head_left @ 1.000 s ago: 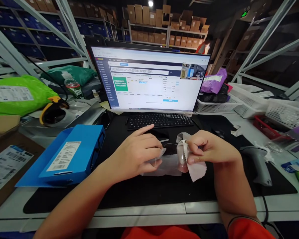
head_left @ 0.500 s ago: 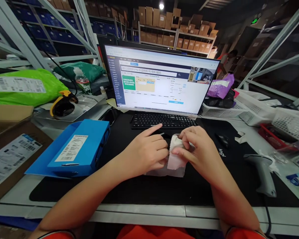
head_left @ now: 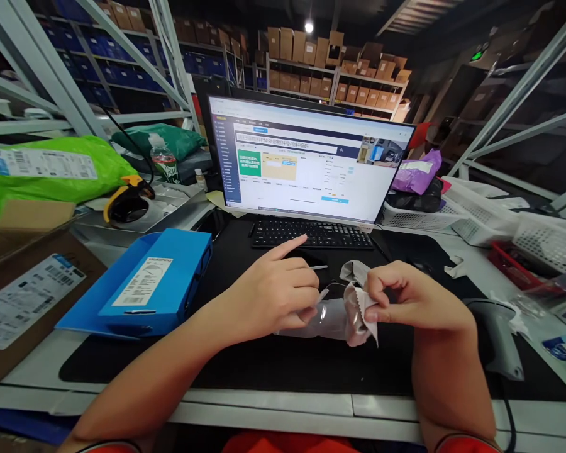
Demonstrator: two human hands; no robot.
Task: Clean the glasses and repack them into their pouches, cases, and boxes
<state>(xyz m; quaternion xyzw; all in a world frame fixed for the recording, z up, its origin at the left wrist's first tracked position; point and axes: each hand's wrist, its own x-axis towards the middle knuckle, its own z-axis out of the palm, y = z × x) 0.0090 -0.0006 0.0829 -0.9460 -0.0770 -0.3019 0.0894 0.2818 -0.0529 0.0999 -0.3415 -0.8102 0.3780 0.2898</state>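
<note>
Over the tabletop [head_left: 273, 409], left hand [head_left: 278, 296] grip clamped on clear pouch [head_left: 327, 319], long axis sideways; right hand [head_left: 419, 302] pinches grey cloth [head_left: 361, 318] at its right end.

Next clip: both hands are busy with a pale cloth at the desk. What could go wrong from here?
1. The left hand holds the thin-framed clear item in a light pinch while the right hand wraps the pale wrinkled cloth around it; it might slip or bend.
2. The right forearm is close to the grey handheld scanner and could nudge it.
</note>
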